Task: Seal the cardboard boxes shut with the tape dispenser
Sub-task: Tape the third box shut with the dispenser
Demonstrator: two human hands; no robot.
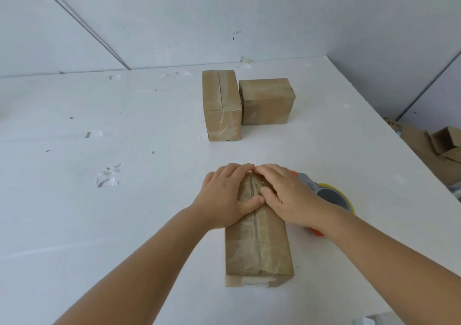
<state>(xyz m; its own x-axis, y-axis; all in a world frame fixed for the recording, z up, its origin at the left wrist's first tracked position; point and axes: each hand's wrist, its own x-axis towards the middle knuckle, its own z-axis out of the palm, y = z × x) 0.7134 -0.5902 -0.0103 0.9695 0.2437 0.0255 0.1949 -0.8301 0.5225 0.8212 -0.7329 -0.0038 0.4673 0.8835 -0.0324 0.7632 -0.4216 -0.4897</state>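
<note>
Fingers of the left hand point(225, 195) and right hand point(287, 195) lie nearly straight and flat, pressing the far end of the near cardboard box point(259, 244), thumbs meeting at its taped centre seam; nothing is gripped. The box stands mid-table, with wide bare white table point(99, 225) to its left and the table's right edge near, the tape dispenser point(329, 195) lying just beside it under the right wrist. Clear tape wrinkles along the brown top; two more boxes point(222, 105) stand touching, well beyond.
</note>
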